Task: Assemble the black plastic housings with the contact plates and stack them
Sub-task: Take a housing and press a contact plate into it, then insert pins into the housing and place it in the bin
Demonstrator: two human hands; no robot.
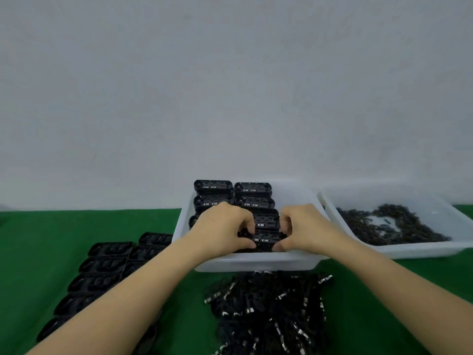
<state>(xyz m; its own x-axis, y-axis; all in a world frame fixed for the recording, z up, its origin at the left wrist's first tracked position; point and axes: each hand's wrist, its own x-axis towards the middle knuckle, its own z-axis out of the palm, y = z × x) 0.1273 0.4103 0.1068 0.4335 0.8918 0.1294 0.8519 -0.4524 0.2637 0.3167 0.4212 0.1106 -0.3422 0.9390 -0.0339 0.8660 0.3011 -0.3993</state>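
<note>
My left hand (225, 226) and my right hand (304, 226) grip the two ends of one black housing (265, 240), which shows metal contacts on top. It sits at the front of the white middle tray (256, 262). Behind it in the tray stand stacks of assembled housings (252, 193) in two columns. A heap of black contact plates (271, 308) with silver tips lies on the green table in front of the tray. Rows of empty black housings (102, 267) lie at the left, partly hidden by my left forearm.
A second white tray (435, 249) at the right holds a pile of small dark metal parts (389, 226). The green table cover (38, 247) runs back to a plain pale wall. The right side of the middle tray is bare.
</note>
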